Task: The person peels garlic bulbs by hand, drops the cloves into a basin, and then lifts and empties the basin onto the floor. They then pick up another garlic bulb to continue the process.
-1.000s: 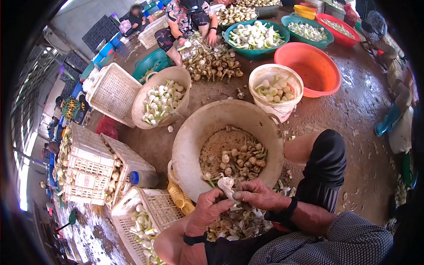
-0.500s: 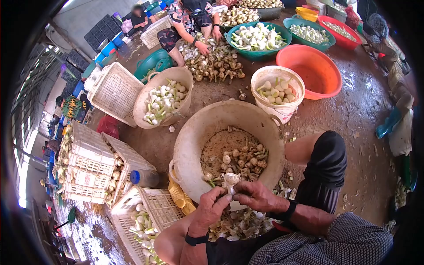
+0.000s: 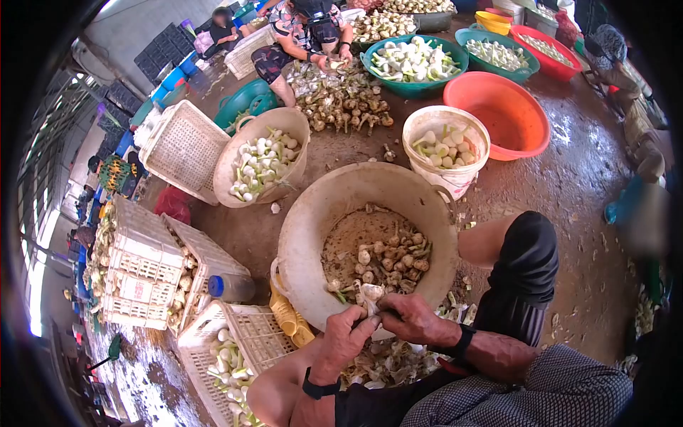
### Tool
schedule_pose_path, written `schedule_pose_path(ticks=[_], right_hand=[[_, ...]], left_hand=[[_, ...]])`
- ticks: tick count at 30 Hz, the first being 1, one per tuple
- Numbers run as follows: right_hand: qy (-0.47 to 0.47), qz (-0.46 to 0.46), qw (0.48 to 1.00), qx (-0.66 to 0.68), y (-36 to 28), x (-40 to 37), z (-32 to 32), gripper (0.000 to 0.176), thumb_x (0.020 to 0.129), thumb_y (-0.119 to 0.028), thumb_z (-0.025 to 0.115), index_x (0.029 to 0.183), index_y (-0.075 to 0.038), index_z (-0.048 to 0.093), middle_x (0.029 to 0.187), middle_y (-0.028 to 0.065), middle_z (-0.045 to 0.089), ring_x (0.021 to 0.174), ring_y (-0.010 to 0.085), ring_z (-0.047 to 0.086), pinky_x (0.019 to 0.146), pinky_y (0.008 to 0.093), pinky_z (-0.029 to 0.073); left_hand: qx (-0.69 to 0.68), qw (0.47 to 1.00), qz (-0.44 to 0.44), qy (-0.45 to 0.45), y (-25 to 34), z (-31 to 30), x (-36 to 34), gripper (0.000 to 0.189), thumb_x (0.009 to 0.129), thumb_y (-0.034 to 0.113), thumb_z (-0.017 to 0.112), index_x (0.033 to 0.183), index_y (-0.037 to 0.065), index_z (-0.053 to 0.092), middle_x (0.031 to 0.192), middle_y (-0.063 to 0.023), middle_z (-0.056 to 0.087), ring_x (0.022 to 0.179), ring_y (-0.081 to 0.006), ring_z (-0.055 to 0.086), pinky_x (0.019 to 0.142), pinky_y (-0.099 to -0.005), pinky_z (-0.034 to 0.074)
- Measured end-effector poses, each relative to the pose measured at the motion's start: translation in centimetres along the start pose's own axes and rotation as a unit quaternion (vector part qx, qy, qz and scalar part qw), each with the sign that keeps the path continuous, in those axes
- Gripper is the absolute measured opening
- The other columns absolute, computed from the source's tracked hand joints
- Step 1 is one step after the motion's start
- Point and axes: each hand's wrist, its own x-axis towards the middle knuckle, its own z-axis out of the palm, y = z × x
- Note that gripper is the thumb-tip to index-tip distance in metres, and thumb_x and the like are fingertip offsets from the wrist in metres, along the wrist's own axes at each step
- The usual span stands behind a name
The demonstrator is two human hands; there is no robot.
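Left hand: the pale bulb (image 3: 371, 292) is gripped at its lower end by the left hand (image 3: 346, 340), thumb and fingers closed.
Right hand: the same end is pinched by the right hand (image 3: 418, 320), fingertips nearly meeting the other set.
Pale bulb: held over the near rim of the large tub; whitish and rounded on top, with thin, papery skin gathered below.
Large tub: the near rim of the large tub (image 3: 302, 228) is partly hidden by the hands; its wall is stained.
Brownish bulbs: the brownish bulbs (image 3: 395, 260) are piled at the right of the tub's floor, just beyond the hands.
Peelings: papery peelings (image 3: 391, 363) are heaped below the hands, partly covered by the forearms.
Right side: the way is bounded by a bent knee (image 3: 526, 256), close to the tub.
Near left: green-stemmed bulbs (image 3: 229, 370) are held in a slatted crate (image 3: 267, 334); beside it are seen a yellow item (image 3: 286, 313) and a blue-lidded jar (image 3: 233, 287).
Far left: peeled bulbs are contained in an oval tub (image 3: 224, 160).
Far right: pale bulbs are held in a white bucket (image 3: 430, 172), beside an orange basin (image 3: 498, 117).
Far: a bulb heap (image 3: 348, 107) is being handled by a co-worker (image 3: 302, 39).
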Motion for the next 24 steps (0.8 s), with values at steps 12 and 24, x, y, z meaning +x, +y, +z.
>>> schedule_pose_path(ticks=[12,24], right_hand=[[0.213,0.078,0.973,-0.035,8.4,2.6,0.8,0.013,0.079,-0.009,0.064,0.085,0.002,0.063,0.058,0.0164,0.056,0.054,0.0175,0.057,0.051,0.0346,0.045],[-0.032,0.226,0.958,0.171,2.9,1.6,-0.5,0.036,0.096,-0.032,0.052,0.094,0.002,0.065,0.071,0.005,0.062,0.068,0.0119,0.061,0.062,0.0303,0.05]], left_hand=[[0.089,0.996,0.006,-0.027,0.1,0.3,-0.2,0.016,0.084,0.014,0.067,0.085,-0.001,0.062,0.064,-0.0123,0.057,0.059,-0.0133,0.053,0.056,-0.0314,0.044],[-0.014,0.998,-0.006,-0.057,-0.4,-1.3,-1.8,0.021,0.086,0.021,0.069,0.094,0.002,0.064,0.071,-0.007,0.061,0.068,-0.0117,0.056,0.065,-0.0301,0.047]])
